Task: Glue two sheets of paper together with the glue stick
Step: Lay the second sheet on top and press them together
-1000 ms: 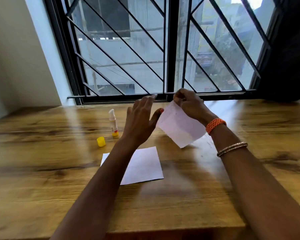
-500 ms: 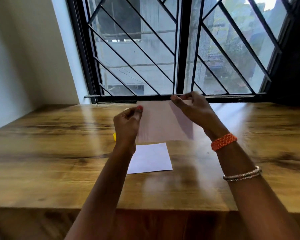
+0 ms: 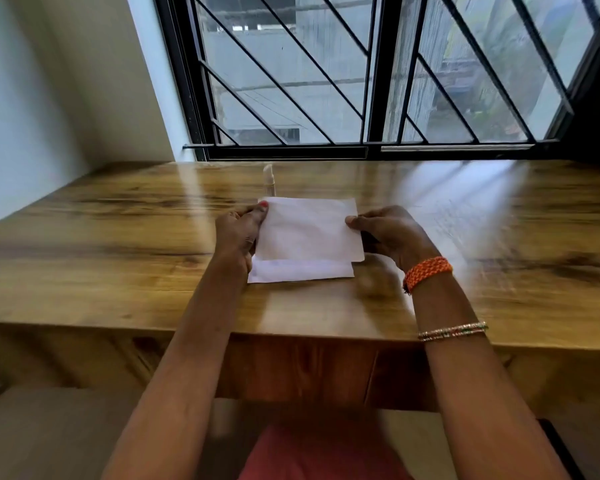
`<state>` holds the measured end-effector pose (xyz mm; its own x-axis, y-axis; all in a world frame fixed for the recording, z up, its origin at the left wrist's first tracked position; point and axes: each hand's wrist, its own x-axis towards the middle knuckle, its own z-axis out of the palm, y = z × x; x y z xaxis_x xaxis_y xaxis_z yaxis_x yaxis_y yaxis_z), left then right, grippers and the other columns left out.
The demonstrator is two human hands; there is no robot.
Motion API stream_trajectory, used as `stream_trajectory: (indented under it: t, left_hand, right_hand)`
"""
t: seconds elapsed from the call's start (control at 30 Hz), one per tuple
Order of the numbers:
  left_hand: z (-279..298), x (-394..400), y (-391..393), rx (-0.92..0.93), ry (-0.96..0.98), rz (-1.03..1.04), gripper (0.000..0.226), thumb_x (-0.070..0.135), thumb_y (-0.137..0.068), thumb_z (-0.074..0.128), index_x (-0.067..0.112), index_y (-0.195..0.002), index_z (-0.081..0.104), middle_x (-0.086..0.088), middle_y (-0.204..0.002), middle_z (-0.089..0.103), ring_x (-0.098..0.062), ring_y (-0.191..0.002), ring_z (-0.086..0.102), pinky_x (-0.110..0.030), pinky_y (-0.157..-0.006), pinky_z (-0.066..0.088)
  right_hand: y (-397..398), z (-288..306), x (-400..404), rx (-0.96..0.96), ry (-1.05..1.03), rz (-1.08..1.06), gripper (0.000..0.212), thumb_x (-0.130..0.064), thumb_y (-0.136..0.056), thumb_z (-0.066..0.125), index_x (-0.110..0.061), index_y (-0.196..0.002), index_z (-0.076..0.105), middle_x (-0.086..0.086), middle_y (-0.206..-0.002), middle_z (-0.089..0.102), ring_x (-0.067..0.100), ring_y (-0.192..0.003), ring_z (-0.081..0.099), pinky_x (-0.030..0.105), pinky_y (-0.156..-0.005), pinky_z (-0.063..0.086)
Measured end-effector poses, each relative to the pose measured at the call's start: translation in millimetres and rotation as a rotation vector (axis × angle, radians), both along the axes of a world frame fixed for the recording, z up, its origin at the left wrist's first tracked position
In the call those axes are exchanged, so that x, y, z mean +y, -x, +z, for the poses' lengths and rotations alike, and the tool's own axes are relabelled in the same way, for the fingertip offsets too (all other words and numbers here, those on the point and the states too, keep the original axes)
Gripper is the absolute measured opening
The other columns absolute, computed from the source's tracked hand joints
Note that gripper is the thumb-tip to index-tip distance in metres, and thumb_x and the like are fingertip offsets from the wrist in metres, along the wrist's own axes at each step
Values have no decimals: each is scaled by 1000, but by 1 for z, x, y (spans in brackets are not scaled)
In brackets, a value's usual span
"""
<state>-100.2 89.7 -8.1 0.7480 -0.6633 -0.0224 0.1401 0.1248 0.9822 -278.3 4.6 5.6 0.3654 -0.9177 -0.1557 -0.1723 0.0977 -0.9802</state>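
Between the left hand point(image 3: 238, 233) and right hand point(image 3: 392, 233), both pinching: top white paper sheet point(image 3: 307, 230), nearly over flat white bottom sheet point(image 3: 300, 271). Left to do: lining up, pressing down.

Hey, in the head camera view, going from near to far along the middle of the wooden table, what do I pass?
Near to far: lower white paper sheet flat on the brown wooden table → upper white paper sheet held at its sides by the left hand and right hand → upright white glue stick → black barred window.
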Motion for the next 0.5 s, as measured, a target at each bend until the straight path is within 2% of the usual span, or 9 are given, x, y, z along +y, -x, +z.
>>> stream_trajectory:
  t: [0.07, 0.13, 0.17, 0.23, 0.33, 0.43, 0.5]
  left_hand:
    - [-1, 3, -2, 0, -17, 7, 12, 12, -86, 65, 1, -87, 69, -6, -73, 66, -25, -74, 62, -37, -76, 55]
    - [0, 6, -6, -3, -51, 9, 11, 11, -86, 65, 6, -76, 66, -3, -65, 67, -15, -60, 63, -28, -60, 57]
    - [0, 8, -9, -9, -74, 14, 14, 11, -85, 66, 9, -72, 63, -4, -67, 66, -12, -56, 62, -26, -55, 56]
    - [-2, 14, -17, -23, -123, 27, 14, 14, -85, 66, 9, -73, 61, -7, -73, 66, -14, -57, 63, -27, -55, 56]
    - [-3, 24, -27, -9, -109, 40, 13, 17, -92, 57, 9, -82, 60, -5, -67, 68, -12, -55, 66, -23, -48, 56]
    - [-4, 32, -32, -14, -109, 40, 16, 20, -97, 48, 7, -100, 57, -7, -80, 64, -15, -68, 62, -19, -45, 54]
    - [-5, 36, -34, 15, -121, 15, 19, 19, -97, 46, 6, -107, 56, -9, -84, 62, -15, -71, 60, -20, -52, 54]
  right_hand:
    - [-3, 1, 4, -36, 13, -23, 17, -7, -83, 69, 0, -96, 62, 16, -92, 68, 25, -81, 68, 29, -60, 57]
    - [-6, 2, 5, -58, 47, -47, 12, -4, -81, 71, -2, -90, 62, 15, -90, 68, 24, -80, 68, 26, -63, 57]
    - [-7, 2, 5, -69, 49, -49, 13, -3, -80, 71, 0, -90, 63, 16, -91, 68, 25, -82, 69, 27, -65, 57]
    - [-8, 2, 5, -81, 44, -48, 20, -2, -79, 71, 4, -97, 64, 17, -91, 68, 26, -83, 69, 28, -66, 57]
    - [-4, -1, 2, -79, 43, -72, 16, -2, -79, 72, 2, -92, 64, 17, -92, 68, 25, -83, 69, 32, -71, 59]
    - [-1, -3, 0, -113, 12, -98, 8, -1, -78, 72, -1, -81, 65, 22, -97, 69, 30, -89, 69, 44, -82, 58]
    - [0, -3, 1, -113, 4, -107, 9, -1, -78, 72, -2, -76, 64, 22, -96, 69, 31, -89, 69, 45, -83, 57]
